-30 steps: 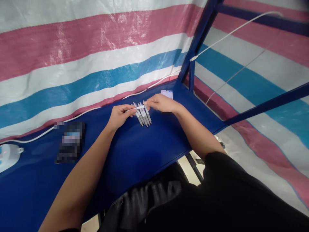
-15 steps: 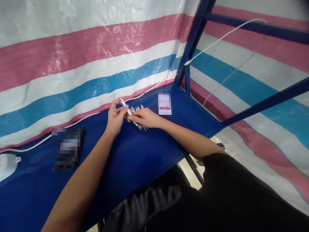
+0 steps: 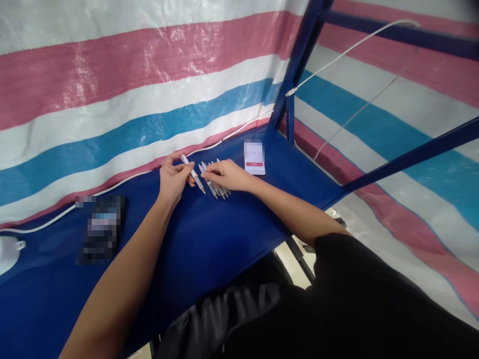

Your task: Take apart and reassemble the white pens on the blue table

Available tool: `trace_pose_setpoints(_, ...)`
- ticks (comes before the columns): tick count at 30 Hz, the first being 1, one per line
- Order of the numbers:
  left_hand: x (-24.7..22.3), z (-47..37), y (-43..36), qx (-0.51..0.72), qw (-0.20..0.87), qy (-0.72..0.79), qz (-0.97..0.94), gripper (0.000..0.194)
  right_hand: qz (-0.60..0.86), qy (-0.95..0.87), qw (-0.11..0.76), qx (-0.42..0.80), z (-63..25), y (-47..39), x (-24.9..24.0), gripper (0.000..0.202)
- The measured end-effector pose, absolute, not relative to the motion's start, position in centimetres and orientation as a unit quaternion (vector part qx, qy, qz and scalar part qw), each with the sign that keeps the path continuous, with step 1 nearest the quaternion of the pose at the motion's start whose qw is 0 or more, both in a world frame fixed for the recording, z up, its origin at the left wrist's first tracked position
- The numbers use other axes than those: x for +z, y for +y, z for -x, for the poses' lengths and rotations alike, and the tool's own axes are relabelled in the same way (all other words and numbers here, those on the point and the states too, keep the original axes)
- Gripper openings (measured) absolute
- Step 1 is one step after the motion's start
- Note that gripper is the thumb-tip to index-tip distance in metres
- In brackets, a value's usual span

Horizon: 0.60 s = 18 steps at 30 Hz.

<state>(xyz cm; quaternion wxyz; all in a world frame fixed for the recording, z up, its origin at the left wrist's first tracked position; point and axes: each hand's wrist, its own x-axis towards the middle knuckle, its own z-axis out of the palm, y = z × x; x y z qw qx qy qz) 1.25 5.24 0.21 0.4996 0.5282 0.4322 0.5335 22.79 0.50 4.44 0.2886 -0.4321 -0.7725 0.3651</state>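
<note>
A white pen (image 3: 193, 174) is gripped between the thumb and fingers of my left hand (image 3: 174, 177), its dark tip slanting down to the right. My right hand (image 3: 228, 175) is just right of that pen, apart from it, with its fingers bent and slightly parted. Beneath and around the right fingers, several similar pens (image 3: 223, 193) lie side by side on the blue tabletop (image 3: 209, 239). The right hand covers the middle of this row. Whether its fingertips touch one of those pens is hard to see.
A phone (image 3: 254, 164) with a lit screen lies right of the pens. To the left are a dark blurred item (image 3: 103, 227) and a white rounded device (image 3: 8, 254). A white cable (image 3: 145, 174) runs along the striped sheet (image 3: 149, 82). Blue frame bars (image 3: 404, 157) stand at right.
My right hand has let go of the white pen and drawn slightly apart from it. My left hand has moved a little left with the pen, and the row of pens shows more.
</note>
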Motion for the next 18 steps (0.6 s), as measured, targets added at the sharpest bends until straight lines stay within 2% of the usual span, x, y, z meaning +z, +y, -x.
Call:
trace_pose_setpoints(8,0.06,-1.16,5.29,0.512,0.496,0.445,-0.541,0.058,0.431,-0.772,0.297,0.361,-23.09,0.85,4.09,0.038)
trace_pose_setpoints(13,-0.22,-1.41,5.11,0.515,0.495,0.434,-0.548,0.071,0.434,-0.774,0.294,0.355,-23.06,0.84,4.08,0.04)
trace_pose_setpoints(18,-0.3,-1.7,4.97,0.521,0.497,0.448,-0.53,0.059,0.437,-0.776,0.292,0.35,-23.15,1.04,3.91,0.037)
